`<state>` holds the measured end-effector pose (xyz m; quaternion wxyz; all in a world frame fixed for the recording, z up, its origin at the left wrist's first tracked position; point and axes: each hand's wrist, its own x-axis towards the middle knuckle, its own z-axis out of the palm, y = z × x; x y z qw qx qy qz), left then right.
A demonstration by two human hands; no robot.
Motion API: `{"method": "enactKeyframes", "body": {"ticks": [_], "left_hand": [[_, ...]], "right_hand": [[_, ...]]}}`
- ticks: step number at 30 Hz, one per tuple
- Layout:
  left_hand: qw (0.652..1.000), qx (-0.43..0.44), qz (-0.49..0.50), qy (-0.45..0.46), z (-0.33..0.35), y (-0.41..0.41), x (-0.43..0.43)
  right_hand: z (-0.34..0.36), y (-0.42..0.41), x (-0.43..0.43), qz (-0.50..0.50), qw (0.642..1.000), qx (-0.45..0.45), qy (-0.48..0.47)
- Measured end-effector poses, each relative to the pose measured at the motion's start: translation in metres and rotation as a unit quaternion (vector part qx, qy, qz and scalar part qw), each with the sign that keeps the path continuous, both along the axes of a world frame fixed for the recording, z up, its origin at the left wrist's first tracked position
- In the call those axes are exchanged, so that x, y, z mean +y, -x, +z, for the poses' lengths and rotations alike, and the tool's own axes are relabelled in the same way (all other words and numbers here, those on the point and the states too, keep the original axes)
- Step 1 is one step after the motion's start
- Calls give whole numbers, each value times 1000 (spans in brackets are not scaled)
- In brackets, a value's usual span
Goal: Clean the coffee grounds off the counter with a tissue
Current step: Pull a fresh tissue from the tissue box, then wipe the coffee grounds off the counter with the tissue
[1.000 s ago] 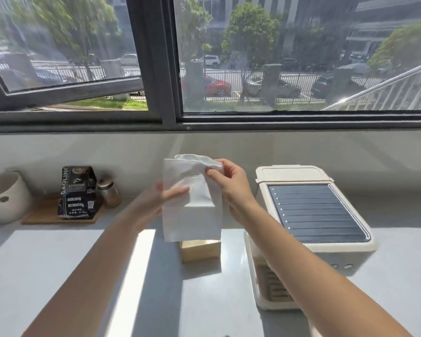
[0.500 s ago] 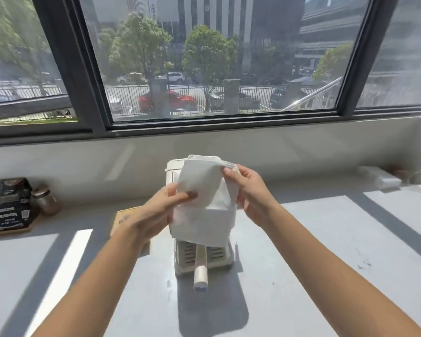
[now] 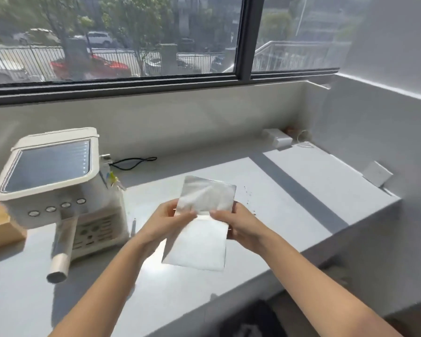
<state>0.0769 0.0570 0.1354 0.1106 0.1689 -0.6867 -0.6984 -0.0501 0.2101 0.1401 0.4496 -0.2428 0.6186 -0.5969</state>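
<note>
Both of my hands hold a white tissue [image 3: 199, 242] flat in the air above the grey counter [image 3: 289, 198]. My left hand [image 3: 167, 221] pinches its left side and my right hand [image 3: 238, 224] pinches its right side. The tissue bends at my fingers, with one half standing up and the other hanging down. Dark specks of coffee grounds [image 3: 248, 198] lie scattered on the counter just right of the tissue, beyond my right hand.
A cream coffee machine [image 3: 56, 183] with a protruding handle [image 3: 61, 254] stands on the left, a wooden tissue box [image 3: 0, 227] behind it. A black cord [image 3: 134, 162] lies by the wall. White boxes [image 3: 276, 138] sit in the far right corner. The counter's front edge drops off at lower right.
My view has swung right, so the coffee machine now sits at the left. My hands have come down with the tissue and it is now folded over at my fingers.
</note>
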Motion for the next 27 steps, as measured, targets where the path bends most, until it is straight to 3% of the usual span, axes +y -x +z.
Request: {"method": "enactKeyframes", "body": {"ticks": [5,11,14,17,19,22,25,27], "left_hand": [[992,-64,-39,-97,-39,50,9],[975,-161,-56,-141,-69,124,24],[970,-186,-87,-133,-75,147,37],[974,-158,-127,-104,-84,163,53],[972,-154,-148,-93,-90,171,61],[977,-166,-103,-89,-101,187,75],[986,-158,46,-2,-120,198,86],[963,-156,136,175,-136,193,82]], "right_hand": [[-34,44,33,-83,996,-15,-3],[-56,81,65,-39,997,-7,-71],[-69,99,77,-29,991,-31,-123],[-86,112,82,-79,984,19,-156],[-97,122,86,-48,986,-23,-159],[-105,140,92,-7,984,-36,-173],[-111,167,99,-111,974,5,-196],[-119,195,110,-228,940,113,-227]]}}
